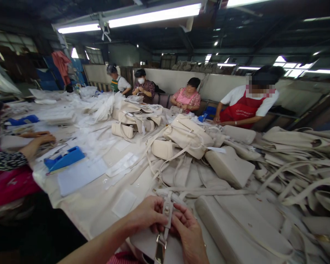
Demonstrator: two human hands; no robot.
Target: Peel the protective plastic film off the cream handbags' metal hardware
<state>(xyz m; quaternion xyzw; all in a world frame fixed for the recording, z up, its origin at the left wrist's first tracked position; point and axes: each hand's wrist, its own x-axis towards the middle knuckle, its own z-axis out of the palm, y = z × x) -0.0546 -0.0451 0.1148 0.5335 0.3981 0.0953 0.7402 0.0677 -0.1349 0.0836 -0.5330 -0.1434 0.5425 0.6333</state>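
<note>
Hands [148, 216] at strap [167, 211] — bags [222, 220] right, seemingly roomier toward table edge [75, 218].

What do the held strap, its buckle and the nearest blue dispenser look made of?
Strap: matte beige leather or imitation, can't tell which; smooth surface.
Buckle: likely polished metal; bright glints.
Dispenser: probably plastic, slight sheen; uniform blue, moulded-looking.

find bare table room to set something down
One patch looks bare: pale table cover between the flat white paper sheets, the small white square and the left forearm. Crowded: right side, heaped with beige bags; far middle, under crumpled translucent plastic.
</note>
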